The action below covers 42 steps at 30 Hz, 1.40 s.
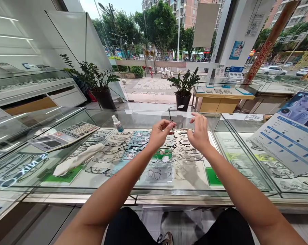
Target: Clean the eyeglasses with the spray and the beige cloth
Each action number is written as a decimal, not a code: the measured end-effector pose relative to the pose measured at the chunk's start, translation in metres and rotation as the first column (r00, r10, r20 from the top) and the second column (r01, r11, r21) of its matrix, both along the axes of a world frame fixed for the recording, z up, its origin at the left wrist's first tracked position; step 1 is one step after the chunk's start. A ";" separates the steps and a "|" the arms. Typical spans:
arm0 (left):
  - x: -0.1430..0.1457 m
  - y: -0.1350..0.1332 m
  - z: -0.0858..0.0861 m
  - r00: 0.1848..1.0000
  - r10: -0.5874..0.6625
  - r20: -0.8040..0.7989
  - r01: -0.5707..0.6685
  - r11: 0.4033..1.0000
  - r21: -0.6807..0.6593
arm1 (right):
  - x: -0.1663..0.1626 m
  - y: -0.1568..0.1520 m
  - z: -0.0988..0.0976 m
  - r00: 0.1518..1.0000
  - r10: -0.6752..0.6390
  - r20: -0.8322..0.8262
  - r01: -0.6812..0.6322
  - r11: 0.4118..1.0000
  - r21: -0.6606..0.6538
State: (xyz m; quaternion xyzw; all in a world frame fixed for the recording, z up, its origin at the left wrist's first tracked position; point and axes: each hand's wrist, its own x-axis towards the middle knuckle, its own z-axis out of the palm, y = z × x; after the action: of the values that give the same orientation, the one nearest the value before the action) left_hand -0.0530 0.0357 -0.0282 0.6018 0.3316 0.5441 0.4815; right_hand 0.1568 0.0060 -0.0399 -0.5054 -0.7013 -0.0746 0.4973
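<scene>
While a pair of dark thin-rimmed eyeglasses [154, 174] lies at the near side of the glass display counter [187, 174], a slim black eyeglass frame [170, 115] is held up, not yet set down. The left hand [159, 134] pinches it between thumb and forefinger, its ends jutting above and below. Beside it, the right hand's [199, 132] fingers are loosely parted; contact is unclear. Beyond stands a green potted plant [184, 85].

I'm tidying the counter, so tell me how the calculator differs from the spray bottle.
Pose: the calculator lies with its keys facing up, while the spray bottle stands upright.
Shape: the calculator is broad and flat; the spray bottle is narrow and tall.
Look: the calculator has rows of keys; the spray bottle has a white top and a bluish label.
Shared: neither is touched by the left hand or right hand.
</scene>
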 end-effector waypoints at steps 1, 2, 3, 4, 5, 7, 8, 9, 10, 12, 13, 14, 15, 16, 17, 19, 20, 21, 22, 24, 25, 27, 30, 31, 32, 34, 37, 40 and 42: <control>-0.001 0.001 0.000 1.000 0.016 0.012 -0.016 1.000 0.005 | 0.000 0.000 0.000 1.000 0.002 0.012 -0.002 1.000 -0.016; -0.001 0.002 0.000 1.000 0.026 0.018 -0.026 1.000 0.012 | 0.000 0.000 -0.001 1.000 0.003 0.023 -0.002 0.999 -0.032; -0.002 0.003 -0.001 0.999 0.031 0.017 -0.031 0.999 0.023 | -0.001 -0.001 0.000 0.999 0.002 0.033 -0.001 0.999 -0.045; -0.002 0.004 -0.002 1.000 0.029 0.008 -0.029 0.999 0.037 | -0.001 -0.001 0.000 0.999 0.001 0.040 0.001 0.999 -0.053; -0.002 0.004 -0.002 1.000 0.020 -0.008 -0.020 0.998 0.054 | -0.002 -0.002 0.001 0.999 0.002 0.043 0.000 0.999 -0.053; -0.003 0.004 -0.003 0.999 -0.006 -0.049 0.011 0.995 0.097 | -0.004 -0.005 0.005 0.999 0.031 0.040 -0.029 0.999 -0.041; -0.003 0.004 -0.004 0.997 -0.019 -0.073 0.028 0.992 0.124 | -0.005 -0.006 0.006 0.997 0.066 0.036 -0.064 0.997 -0.038; -0.004 0.004 -0.004 0.995 -0.028 -0.094 0.042 0.988 0.149 | -0.007 -0.007 0.008 0.993 0.112 0.029 -0.110 0.993 -0.045; -0.005 0.004 -0.004 0.993 -0.035 -0.114 0.055 0.984 0.172 | -0.008 -0.009 0.009 0.987 0.162 0.019 -0.161 0.985 -0.060; -0.005 0.003 -0.003 0.988 -0.046 -0.145 0.076 0.974 0.212 | -0.012 -0.010 0.009 0.967 0.253 -0.013 -0.253 0.963 -0.098; -0.006 0.002 -0.003 0.986 -0.052 -0.156 0.086 0.971 0.224 | -0.013 -0.010 0.009 0.958 0.287 -0.032 -0.288 0.951 -0.113; -0.006 0.002 -0.002 0.985 -0.060 -0.164 0.097 0.968 0.231 | -0.014 -0.010 0.008 0.949 0.313 -0.049 -0.317 0.940 -0.125; -0.006 0.002 -0.002 0.983 -0.070 -0.170 0.109 0.966 0.233 | -0.016 -0.010 0.007 0.941 0.334 -0.064 -0.339 0.931 -0.136; -0.006 0.002 -0.002 0.982 -0.080 -0.173 0.120 0.965 0.232 | -0.016 -0.010 0.006 0.933 0.350 -0.078 -0.358 0.922 -0.144; -0.006 0.002 -0.002 0.981 -0.088 -0.174 0.127 0.965 0.228 | -0.017 -0.011 0.005 0.927 0.363 -0.090 -0.373 0.915 -0.153; -0.007 0.003 -0.003 0.979 -0.108 -0.171 0.143 0.967 0.211 | -0.018 -0.011 0.003 0.919 0.379 -0.107 -0.392 0.905 -0.166; -0.007 0.004 -0.003 0.979 -0.118 -0.166 0.151 0.968 0.201 | -0.018 -0.011 0.003 0.917 0.384 -0.110 -0.398 0.902 -0.170; -0.007 0.005 -0.003 0.979 -0.128 -0.161 0.158 0.969 0.189 | -0.018 -0.012 0.002 0.915 0.387 -0.109 -0.401 0.899 -0.173; -0.007 0.005 -0.003 0.979 -0.135 -0.156 0.162 0.970 0.178 | -0.018 -0.012 0.002 0.915 0.389 -0.104 -0.402 0.899 -0.172; -0.007 0.004 -0.003 0.979 -0.139 -0.147 0.164 0.971 0.174 | -0.018 -0.011 0.001 0.919 0.385 -0.089 -0.394 0.904 -0.164; -0.006 0.003 -0.002 0.980 -0.134 -0.145 0.160 0.970 0.182 | -0.017 -0.011 0.000 0.922 0.379 -0.081 -0.387 0.908 -0.158; -0.006 0.002 -0.001 0.981 -0.119 -0.152 0.149 0.967 0.205 | -0.016 -0.009 -0.001 0.928 0.366 -0.063 -0.372 0.917 -0.147; -0.009 0.001 0.005 0.989 -0.057 -0.136 0.086 0.973 0.215 | -0.011 -0.008 0.002 0.940 0.340 -0.035 -0.342 0.931 -0.127; -0.012 0.003 0.008 0.994 -0.012 -0.112 0.037 0.975 0.221 | -0.009 -0.008 0.004 0.942 0.333 -0.029 -0.334 0.935 -0.116; -0.016 0.006 0.011 0.995 0.045 -0.084 -0.025 0.972 0.233 | -0.008 -0.009 0.006 0.945 0.327 -0.031 -0.328 0.939 -0.105; -0.027 0.015 0.018 0.983 0.184 -0.017 -0.173 0.947 0.271 | -0.004 -0.010 0.012 0.946 0.319 -0.063 -0.324 0.942 -0.084; -0.053 0.035 0.028 0.915 0.390 0.101 -0.402 0.863 0.307 | 0.000 -0.011 0.018 0.928 0.313 -0.201 -0.334 0.939 -0.080; -0.084 0.054 0.035 0.794 0.575 0.197 -0.608 0.737 0.295 | 0.004 -0.008 0.020 0.873 0.311 -0.375 -0.374 0.921 -0.106; -0.105 0.062 0.036 0.679 0.712 0.178 -0.727 0.620 0.295 | 0.008 -0.007 0.022 0.831 0.293 -0.472 -0.384 0.917 -0.106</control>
State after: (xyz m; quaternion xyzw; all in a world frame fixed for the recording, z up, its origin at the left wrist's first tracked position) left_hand -0.1577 0.0981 0.0082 0.4808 0.4341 0.7526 0.1182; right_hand 0.1646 -0.0007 -0.0181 -0.4225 -0.6505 0.2025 0.5978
